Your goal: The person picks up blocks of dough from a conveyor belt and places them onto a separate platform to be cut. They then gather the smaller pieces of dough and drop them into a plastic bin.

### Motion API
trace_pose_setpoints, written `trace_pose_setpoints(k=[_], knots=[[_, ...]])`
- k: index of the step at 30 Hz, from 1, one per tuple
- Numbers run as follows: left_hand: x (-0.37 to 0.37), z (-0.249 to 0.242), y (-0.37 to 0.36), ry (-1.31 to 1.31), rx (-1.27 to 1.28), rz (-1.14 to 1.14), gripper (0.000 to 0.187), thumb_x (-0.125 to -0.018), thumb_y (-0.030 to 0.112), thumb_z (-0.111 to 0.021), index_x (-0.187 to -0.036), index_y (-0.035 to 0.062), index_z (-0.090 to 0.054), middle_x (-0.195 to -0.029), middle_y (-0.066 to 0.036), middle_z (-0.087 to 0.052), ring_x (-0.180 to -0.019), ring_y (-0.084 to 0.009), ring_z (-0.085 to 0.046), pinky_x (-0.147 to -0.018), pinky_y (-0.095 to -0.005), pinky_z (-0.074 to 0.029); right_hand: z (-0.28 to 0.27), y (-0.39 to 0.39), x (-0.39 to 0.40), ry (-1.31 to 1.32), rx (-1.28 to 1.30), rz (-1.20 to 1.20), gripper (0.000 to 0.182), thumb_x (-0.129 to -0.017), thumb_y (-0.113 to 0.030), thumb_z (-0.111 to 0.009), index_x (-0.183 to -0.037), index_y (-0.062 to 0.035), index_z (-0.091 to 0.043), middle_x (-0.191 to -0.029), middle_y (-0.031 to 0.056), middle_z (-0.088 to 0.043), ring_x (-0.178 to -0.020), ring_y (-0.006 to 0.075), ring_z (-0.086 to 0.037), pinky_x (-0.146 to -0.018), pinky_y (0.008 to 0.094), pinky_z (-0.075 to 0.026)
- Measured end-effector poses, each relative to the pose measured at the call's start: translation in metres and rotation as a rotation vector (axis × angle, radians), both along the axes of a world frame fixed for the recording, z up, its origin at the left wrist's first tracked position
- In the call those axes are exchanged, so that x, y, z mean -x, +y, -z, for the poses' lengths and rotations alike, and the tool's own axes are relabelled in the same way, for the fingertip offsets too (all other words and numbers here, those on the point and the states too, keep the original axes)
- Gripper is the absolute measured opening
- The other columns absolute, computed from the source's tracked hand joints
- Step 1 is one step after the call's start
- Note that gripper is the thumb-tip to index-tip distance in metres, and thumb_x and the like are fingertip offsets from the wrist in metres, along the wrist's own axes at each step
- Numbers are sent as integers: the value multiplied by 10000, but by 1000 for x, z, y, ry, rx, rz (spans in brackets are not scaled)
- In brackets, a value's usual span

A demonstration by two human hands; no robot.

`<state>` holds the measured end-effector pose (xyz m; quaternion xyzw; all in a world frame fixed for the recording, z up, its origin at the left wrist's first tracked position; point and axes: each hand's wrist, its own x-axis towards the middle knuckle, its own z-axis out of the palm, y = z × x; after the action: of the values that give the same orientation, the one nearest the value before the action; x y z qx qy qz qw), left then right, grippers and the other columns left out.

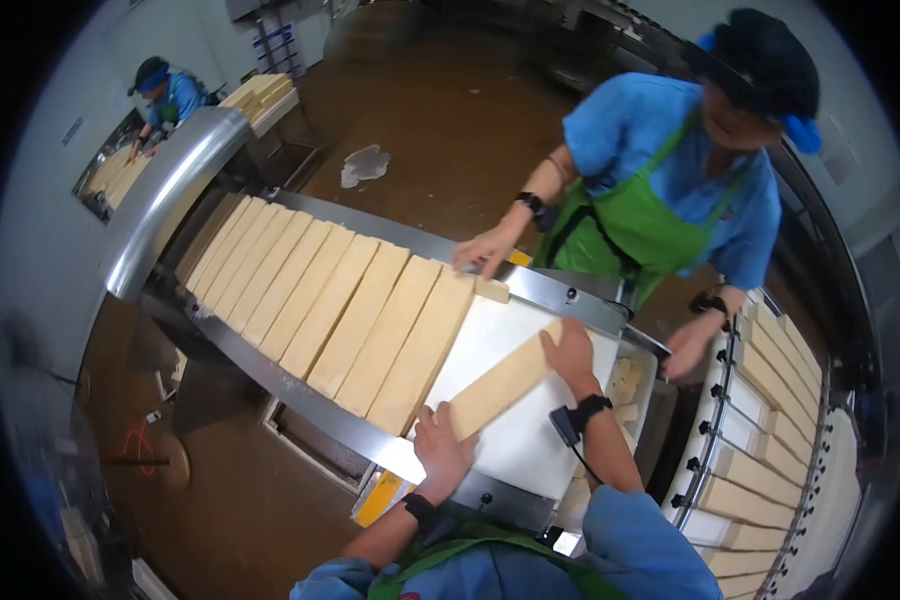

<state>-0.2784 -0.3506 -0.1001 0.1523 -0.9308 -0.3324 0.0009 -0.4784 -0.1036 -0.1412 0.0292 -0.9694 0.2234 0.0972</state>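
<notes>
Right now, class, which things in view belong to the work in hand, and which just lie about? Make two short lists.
In the work:
loose slab, left hand and right hand at its ends
row of slabs
white surface beneath

Lying about:
orange cord on the floor
pale patch there, nature unclear

we lost part of the pale, flat, oblong slab (503, 383) beneath the bare right hand (572, 355); the distant worker in blue (182, 97) was too small for us to follow, and the bottom edge cut off the wearer's blue right sleeve (645, 545).
</notes>
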Motion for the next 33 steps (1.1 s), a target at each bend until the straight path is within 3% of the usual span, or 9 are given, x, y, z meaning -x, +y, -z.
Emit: trace_pose_setpoints(k=[3,5,6,7,10,14,23,29,33], knots=[[10,-5,6,-95,41,180,870,-683,285,-910,-1414,123,-467,-1366,-242,-442,-1198,-447,-533,-975,-530,-493,-28,38,-47,-145,-13,210,585,-913,-438,-716,-1177,77,-632,-1138,302,-662,-1132,444,-626,-988,510,-504],[17,4,4,-167,43,228,901,-673,337,-896,-1437,152,-455,-1384,-236,-453,-1217,-448,-540,-999,-536,-510,3,58,-69,-19,-189,187,599,-927,-452,-696,-1208,72,-631,-1094,271,-676,-1052,427,-644,-954,519,-496],[20,32,-2,-132,34,297,926,-672,332,-892,-1453,136,-435,-1387,-239,-468,-1247,-448,-535,-1001,-530,-524,11,54,-79,126,-79,218,567,-935,-447,-689,-1183,59,-635,-1072,269,-673,-1007,436,-638,-905,529,-497],[21,57,-7,0,95,418,928,-669,277,-893,-1454,104,-427,-1377,-244,-490,-1266,-455,-523,-1007,-531,-521,-4,51,-85,42,36,207,521,-940,-423,-683,-1139,56,-638,-1054,268,-672,-1010,446,-629,-916,530,-489],[22,33,7,-36,95,326,871,-625,145,-896,-1374,22,-470,-1329,-280,-510,-1227,-482,-534,-1062,-538,-463,-12,47,-104,-18,86,311,504,-928,-420,-676,-1110,48,-632,-1083,269,-660,-1026,440,-618,-936,513,-487],[9,27,37,192,19,412,741,-656,63,-845,-1319,30,-515,-1230,-245,-492,-1137,-479,-534,-1032,-503,-432,-46,70,-167,119,168,472,562,-951,-390,-661,-1274,62,-580,-1148,264,-608,-1109,443,-561,-1023,499,-432],[-58,-65,263,363,-165,1031,742,-749,60,-785,-1433,40,-500,-1353,-247,-449,-1240,-457,-472,-1062,-484,-403,-104,278,-387,651,18,1215,393,-931,-253,-677,-1225,1,-621,-1074,201,-634,-1018,414,-591,-892,505,-485],[-114,-111,369,154,-110,1422,875,-752,206,-883,-1490,67,-432,-1319,-262,-451,-1143,-481,-523,-981,-531,-453,-96,395,-480,497,-86,1348,421,-968,-318,-645,-1246,-2,-628,-1114,195,-670,-1071,402,-628,-906,486,-509],[-117,-105,412,56,-124,1511,767,-865,370,-807,-1461,54,-442,-1267,-242,-503,-1106,-458,-567,-942,-539,-477,-95,444,-496,4,-45,1277,516,-951,-390,-657,-1259,23,-623,-1178,238,-686,-1145,394,-638,-944,486,-505]])
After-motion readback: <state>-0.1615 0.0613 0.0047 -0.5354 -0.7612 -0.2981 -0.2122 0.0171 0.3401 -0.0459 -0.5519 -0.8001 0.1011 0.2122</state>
